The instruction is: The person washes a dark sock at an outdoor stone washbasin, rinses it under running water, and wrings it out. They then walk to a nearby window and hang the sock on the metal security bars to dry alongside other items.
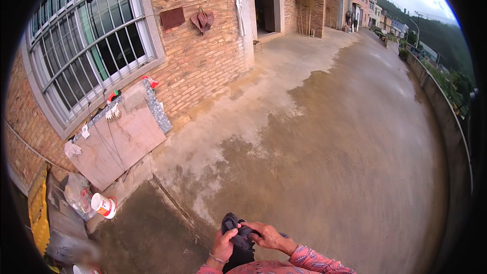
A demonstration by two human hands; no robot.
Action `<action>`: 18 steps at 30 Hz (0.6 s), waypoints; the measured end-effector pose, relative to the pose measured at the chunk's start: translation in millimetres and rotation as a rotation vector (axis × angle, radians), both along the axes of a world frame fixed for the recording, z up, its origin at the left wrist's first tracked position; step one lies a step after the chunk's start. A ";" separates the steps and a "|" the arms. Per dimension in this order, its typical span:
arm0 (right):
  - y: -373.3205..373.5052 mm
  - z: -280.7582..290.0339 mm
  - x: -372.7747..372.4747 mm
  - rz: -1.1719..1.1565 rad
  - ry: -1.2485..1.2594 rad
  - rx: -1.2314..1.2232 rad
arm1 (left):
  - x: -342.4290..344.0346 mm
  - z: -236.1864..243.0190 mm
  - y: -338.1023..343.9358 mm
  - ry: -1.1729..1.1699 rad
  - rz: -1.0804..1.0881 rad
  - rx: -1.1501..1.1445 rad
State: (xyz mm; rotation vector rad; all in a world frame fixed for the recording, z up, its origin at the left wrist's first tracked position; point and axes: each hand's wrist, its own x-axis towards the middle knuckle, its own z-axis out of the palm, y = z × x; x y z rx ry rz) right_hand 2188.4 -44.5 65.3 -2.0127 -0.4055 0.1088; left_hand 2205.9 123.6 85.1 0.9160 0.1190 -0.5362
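At the lower middle, both of my hands are together in front of my body. A bunched dark grey cloth [231, 223] lies between them; its exact kind is hard to make out. My left hand [221, 246], with a bracelet at the wrist, grips it from the left, thumb on top. From the right, my right hand [269, 237] closes its fingers on the same cloth. Folds of it rise above the left thumb, and dark fabric hangs below between the wrists. My sleeves are pink and patterned.
A pinkish board [119, 139] leans on the brick wall [198, 56] under a barred window [86, 40]. Near it stand a white and red bucket [104, 205] and a plastic bag [79, 194]. A low wall [439, 86] borders the partly wet concrete [329, 172] on the right.
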 end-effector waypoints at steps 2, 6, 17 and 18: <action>-0.9 3.7 45.1 -0.088 0.042 -0.031 | 50.5 -4.6 3.1 0.093 -0.004 -0.071; -4.3 15.4 149.9 0.033 0.105 -0.108 | 146.0 7.8 10.7 0.016 0.044 0.015; 28.0 53.3 363.8 0.281 0.625 -0.011 | 319.6 6.4 62.1 -0.139 0.170 0.232; 32.4 55.8 383.4 0.376 0.605 -0.081 | 333.5 5.0 64.4 -0.110 0.232 0.235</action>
